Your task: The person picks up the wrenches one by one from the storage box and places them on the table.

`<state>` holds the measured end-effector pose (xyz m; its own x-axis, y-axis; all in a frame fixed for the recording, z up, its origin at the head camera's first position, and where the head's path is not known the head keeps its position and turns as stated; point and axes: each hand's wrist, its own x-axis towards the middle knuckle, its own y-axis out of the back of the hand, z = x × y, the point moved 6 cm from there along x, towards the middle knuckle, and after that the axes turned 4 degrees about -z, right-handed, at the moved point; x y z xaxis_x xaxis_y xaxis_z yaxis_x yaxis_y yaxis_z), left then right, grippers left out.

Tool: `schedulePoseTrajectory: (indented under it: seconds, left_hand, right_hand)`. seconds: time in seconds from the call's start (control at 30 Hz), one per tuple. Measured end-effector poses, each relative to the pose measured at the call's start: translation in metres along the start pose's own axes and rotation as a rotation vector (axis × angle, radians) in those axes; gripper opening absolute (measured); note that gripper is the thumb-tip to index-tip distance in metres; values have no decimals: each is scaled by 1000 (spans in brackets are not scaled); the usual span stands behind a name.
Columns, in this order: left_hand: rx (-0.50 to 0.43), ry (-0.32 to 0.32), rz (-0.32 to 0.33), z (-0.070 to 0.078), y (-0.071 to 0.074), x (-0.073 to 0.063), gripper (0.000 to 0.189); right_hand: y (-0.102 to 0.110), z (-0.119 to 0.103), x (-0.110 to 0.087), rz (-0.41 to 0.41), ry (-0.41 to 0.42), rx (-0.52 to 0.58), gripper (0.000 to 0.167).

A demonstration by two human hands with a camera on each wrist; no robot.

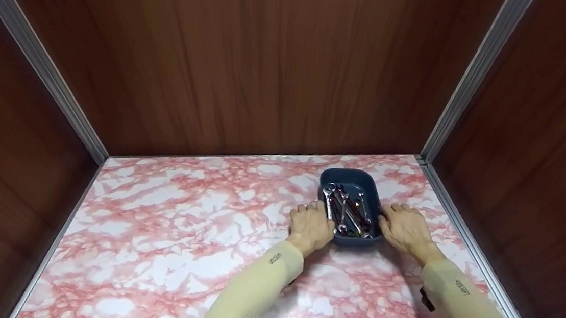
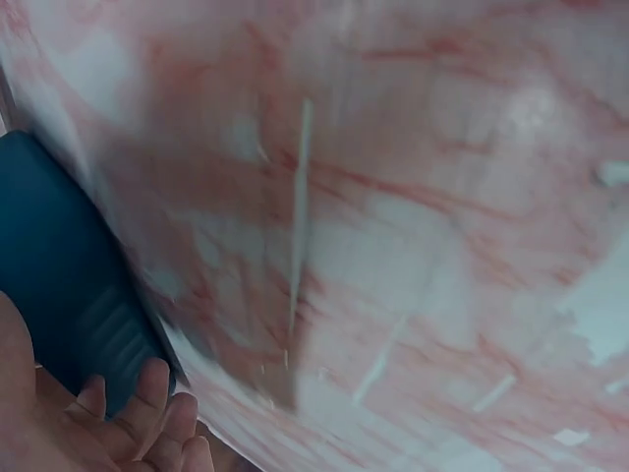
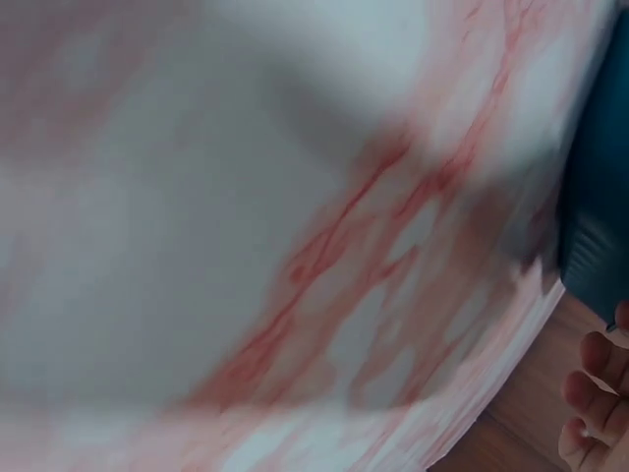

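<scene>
A dark blue plastic bin (image 1: pixel 347 176) stands toward the right of the table, with several metal wrenches (image 1: pixel 343 210) lying loose and crossed inside. My left hand (image 1: pixel 312 227) holds the bin's left side near its front corner, thumb by the rim. On the opposite side, my right hand (image 1: pixel 404 227) grips the wall, its thumb also at the rim. In the left wrist view the bent fingers (image 2: pixel 147 393) are beside the bin's ribbed outer wall (image 2: pixel 69 265). Only some fingertips (image 3: pixel 595 393) and part of the bin (image 3: pixel 600 206) appear in the right wrist view.
The tabletop (image 1: pixel 163 241) has a pink and white marbled surface. Brown wood-look panels (image 1: pixel 270 65) enclose it at the back and both sides, with metal corner posts (image 1: pixel 475 68). The right-hand panel's metal edge (image 1: pixel 465 241) runs close to my right forearm.
</scene>
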<state>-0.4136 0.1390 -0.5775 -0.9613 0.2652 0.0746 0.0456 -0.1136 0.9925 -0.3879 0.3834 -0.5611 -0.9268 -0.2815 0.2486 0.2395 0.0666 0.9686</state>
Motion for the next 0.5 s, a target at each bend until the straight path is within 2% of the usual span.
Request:
schedulePoseTrajectory:
  seconds: [0.3,0.5]
  left_hand:
    - [40,2,-11,-16,-1,-3,42]
    - [41,-2,53,-29,-1,-7,37]
  right_hand:
    - [-4,-16,7,17,-24,-21,37]
    - [-8,-26,13,34,-35,-3,34]
